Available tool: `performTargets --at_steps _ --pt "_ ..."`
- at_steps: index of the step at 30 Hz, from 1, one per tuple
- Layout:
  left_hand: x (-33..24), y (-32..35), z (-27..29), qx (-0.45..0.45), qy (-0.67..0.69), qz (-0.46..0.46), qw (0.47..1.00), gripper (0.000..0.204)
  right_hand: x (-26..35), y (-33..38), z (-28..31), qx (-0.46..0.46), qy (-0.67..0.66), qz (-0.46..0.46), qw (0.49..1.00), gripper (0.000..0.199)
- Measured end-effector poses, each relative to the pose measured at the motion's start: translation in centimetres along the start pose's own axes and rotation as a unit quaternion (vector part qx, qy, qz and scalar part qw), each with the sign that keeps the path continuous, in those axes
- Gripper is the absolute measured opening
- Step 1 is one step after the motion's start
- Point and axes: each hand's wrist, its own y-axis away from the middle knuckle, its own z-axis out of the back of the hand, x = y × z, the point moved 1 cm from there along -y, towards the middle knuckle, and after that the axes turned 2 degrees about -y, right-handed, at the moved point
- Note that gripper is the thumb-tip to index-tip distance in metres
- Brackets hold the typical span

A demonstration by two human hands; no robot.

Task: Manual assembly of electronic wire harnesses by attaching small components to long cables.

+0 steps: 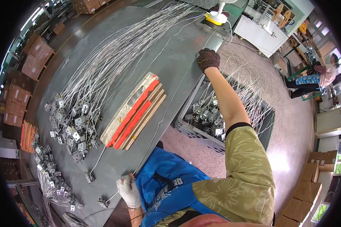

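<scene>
My left hand [128, 192], in a white glove, is closed at the table's near edge, with a thin grey wire [164, 118] in its fingers. A small metal part [103, 202] lies beside it at the wire's short end. That wire runs across the dark table [140, 60] to my right hand [208, 59]. In its dark glove, that hand is closed around the wire at the table's far right edge; its fingertips are partly hidden. Between the hands and the wire bundle lies a stack of wooden strips [134, 111] with red tape.
A pile of metal parts [77, 128] with long wires covers the table's left. A grey crate [201, 140] of similar parts stands beneath my right arm. A white fan [218, 17] stands at the far end. Cartons [38, 56] line the left; a person [324, 77] sits at right.
</scene>
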Motion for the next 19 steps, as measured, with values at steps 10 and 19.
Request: performTargets --at_steps 10,19 --pt "0.3 -0.1 0.0 -0.001 0.015 0.004 1.000 0.019 -0.5 2.2 1.5 0.083 0.058 0.038 0.994 0.040" --pt "1.0 2.0 1.9 0.032 -0.064 0.057 0.996 0.018 -2.3 -1.2 -1.6 0.155 -0.018 0.043 0.987 0.053"
